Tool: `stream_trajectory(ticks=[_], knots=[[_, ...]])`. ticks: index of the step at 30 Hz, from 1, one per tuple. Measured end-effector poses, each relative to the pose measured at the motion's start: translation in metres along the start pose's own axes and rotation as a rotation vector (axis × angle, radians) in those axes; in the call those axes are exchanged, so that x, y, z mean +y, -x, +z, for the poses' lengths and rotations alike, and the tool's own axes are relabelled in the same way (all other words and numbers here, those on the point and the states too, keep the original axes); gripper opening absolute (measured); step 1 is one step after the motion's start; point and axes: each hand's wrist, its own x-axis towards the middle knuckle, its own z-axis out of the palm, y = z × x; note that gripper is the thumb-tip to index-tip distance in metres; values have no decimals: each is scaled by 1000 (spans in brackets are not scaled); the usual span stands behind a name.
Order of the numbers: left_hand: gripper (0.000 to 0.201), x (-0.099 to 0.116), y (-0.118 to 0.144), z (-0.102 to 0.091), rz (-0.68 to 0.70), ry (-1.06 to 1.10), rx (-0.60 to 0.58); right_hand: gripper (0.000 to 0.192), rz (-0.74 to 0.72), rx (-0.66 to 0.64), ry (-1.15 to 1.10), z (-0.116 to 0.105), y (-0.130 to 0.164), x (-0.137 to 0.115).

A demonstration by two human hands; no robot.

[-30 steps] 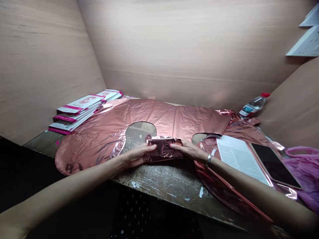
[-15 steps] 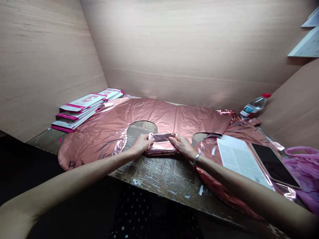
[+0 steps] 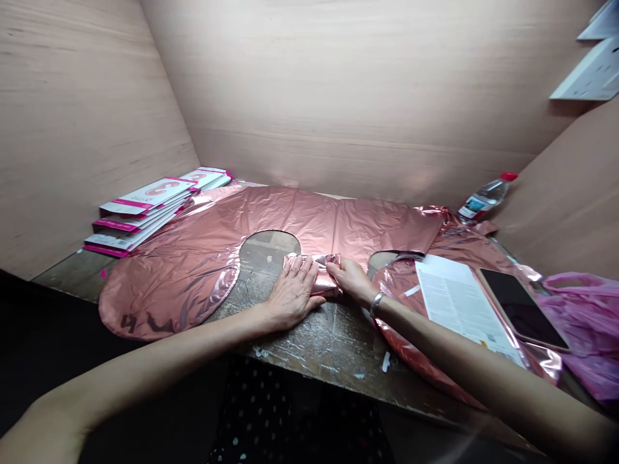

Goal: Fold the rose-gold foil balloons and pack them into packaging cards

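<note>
Pressing flat, the left hand (image 3: pixel 293 293) is laid open, palm down, on the folded foil bundle (image 3: pixel 323 281), which lies on the tabletop (image 3: pixel 309 341) just before the spread balloon (image 3: pixel 309 222). At its right end the right hand (image 3: pixel 351 280) is closed in a pinch on the fold; the crease is best kept pinned while air is smoothed out

One bottle (image 3: pixel 485 196), one phone (image 3: pixel 520 308)

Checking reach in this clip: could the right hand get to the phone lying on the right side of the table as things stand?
Probably yes. The right hand rests on the folded foil balloon, and the phone lies uncovered, screen up, beside the same forearm; only the paper sheet lies between, flat.
</note>
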Motion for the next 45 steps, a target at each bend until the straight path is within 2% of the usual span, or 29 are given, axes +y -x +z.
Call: stream_trajectory(ticks=[5,7,11,14,18,19,21,23,24,26,29,31,33,37,39,40,43,45], knots=[[77,-3,0,10,-34,-34,-38,38,-106,-161,-186,-8,29,1],[77,-3,1,10,-42,-25,-32,38,-126,-153,-207,-9,39,2],[75,-2,2,9,-58,-10,-26,40,-75,-69,69,-8,46,2],[64,-2,2,9,-28,-5,-10,45,-47,-104,298,-12,46,0],[56,-2,1,6,-17,23,-29,35,-98,-189,394,-25,53,-3],[56,-2,1,5,-16,34,-34,30,-125,-163,397,-28,55,-3],[55,-1,1,4,-6,52,-33,26,-226,-7,400,-32,58,-5],[54,-1,1,4,4,58,-24,29,-398,179,415,-30,55,-6],[53,-1,2,4,5,58,-20,34,-483,215,437,-26,52,-5],[52,-3,3,4,12,60,-25,48,-579,138,501,-13,45,0],[51,-12,5,-1,75,94,-92,64,-547,-70,582,9,39,14],[49,-22,6,-6,149,150,-154,69,-495,-126,591,18,40,20],[44,-33,7,-12,191,236,-177,70,-475,-124,593,19,43,20],[35,-48,10,-18,174,383,-85,51,-405,-125,598,5,35,-1],[29,-47,13,-18,158,378,-18,40,-328,-152,610,-4,22,-15],[26,-44,15,-18,147,356,10,40,-300,-160,616,-7,14,-20],[20,-25,27,-21,58,246,132,70,-256,-206,612,-13,-13,-30],[20,-4,40,-22,-67,241,287,80,-218,-259,598,-13,-28,-34]])
